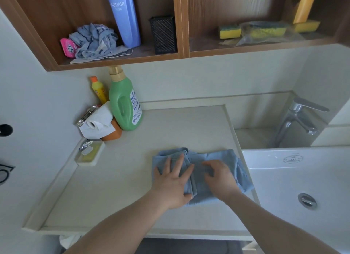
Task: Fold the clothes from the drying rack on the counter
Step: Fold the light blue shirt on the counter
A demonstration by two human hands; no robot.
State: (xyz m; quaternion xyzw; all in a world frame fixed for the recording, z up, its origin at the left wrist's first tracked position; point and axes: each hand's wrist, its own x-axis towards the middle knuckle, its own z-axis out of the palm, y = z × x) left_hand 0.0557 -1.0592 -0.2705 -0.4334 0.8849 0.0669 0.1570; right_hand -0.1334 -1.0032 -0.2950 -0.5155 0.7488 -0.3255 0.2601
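Cloth [212, 157] lies flat under both hands' grip.

A light blue cloth [212, 164], partly folded with a bunched ridge down its middle, lies flat on the pale counter [170, 125], near its right edge by the sink
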